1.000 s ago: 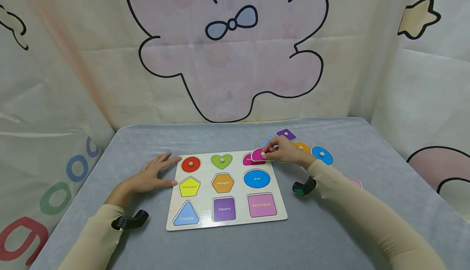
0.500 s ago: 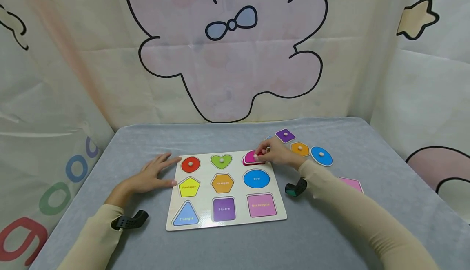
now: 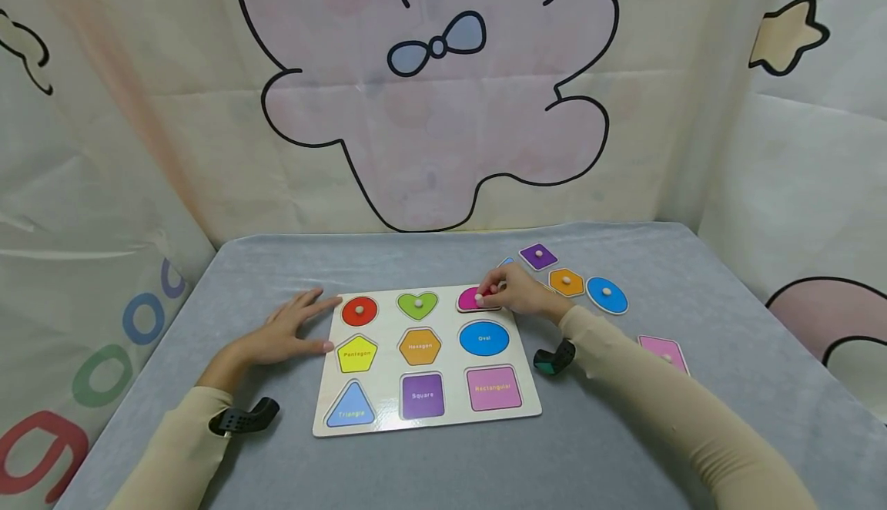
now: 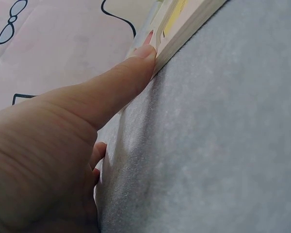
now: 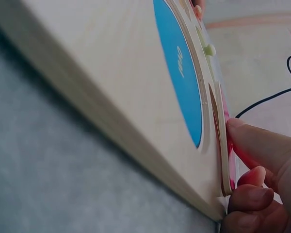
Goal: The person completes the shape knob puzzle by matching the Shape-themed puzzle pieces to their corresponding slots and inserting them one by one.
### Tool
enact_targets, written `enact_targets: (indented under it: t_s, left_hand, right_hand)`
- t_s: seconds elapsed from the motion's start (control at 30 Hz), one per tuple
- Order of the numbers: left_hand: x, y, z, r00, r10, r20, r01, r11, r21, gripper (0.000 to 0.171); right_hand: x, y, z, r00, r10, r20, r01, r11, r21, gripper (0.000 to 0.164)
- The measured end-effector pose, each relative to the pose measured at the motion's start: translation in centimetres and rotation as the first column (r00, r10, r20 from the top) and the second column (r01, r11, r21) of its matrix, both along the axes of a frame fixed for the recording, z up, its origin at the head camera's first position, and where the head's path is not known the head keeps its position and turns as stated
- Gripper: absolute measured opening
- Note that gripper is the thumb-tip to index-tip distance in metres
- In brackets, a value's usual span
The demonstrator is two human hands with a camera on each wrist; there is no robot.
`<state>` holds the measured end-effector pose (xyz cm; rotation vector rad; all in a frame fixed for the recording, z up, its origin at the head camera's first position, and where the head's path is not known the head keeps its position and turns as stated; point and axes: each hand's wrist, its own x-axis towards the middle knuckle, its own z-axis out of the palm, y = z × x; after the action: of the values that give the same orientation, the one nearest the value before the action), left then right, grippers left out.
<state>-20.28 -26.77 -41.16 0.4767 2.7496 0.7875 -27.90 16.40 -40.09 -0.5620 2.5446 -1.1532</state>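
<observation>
A white shape puzzle board [image 3: 455, 394] lies on the table. My right hand [image 3: 523, 292] pinches the knob of a magenta puzzle piece [image 3: 466, 298] over the top right recess. In the right wrist view, the piece's edge [image 5: 224, 155] stands slightly proud of the board, beyond the blue oval recess [image 5: 182, 73]. My left hand [image 3: 280, 337] touches the board's left edge with spread, fairly straight fingers. Its thumb [image 4: 131, 73] meets the board's side in the left wrist view. The red circle piece [image 3: 359, 311] and green heart piece [image 3: 418, 306] sit in their recesses.
Loose knobbed pieces lie right of the board: a purple square [image 3: 538, 254], an orange hexagon [image 3: 566, 282], a blue oval [image 3: 607, 295] and a pink rectangle [image 3: 663, 350]. A light blue piece [image 3: 507, 261] is mostly hidden behind my right hand. Printed cloth hangs behind the table.
My right hand has moved left with the magenta piece, bringing it down over the top right recess. My left hand stays at the board's edge.
</observation>
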Motion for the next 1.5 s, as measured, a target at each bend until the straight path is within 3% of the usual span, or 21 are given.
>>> enact_targets:
  t_s: [0.47,1.5]
  left_hand:
    - [0.05,-0.09,0.06,1.0,0.002,0.002,-0.002,1.0,0.019,0.084]
    - [0.06,-0.11,-0.04,1.0,-0.004,0.003,0.004,1.0,0.021,0.084]
  right_hand:
    - [-0.24,-0.01,-0.37,1.0,0.001,-0.013,-0.001,1.0,-0.028,0.012]
    - [0.03,-0.22,-0.58,1.0,-0.011,-0.01,0.011,1.0,0.007,0.013]
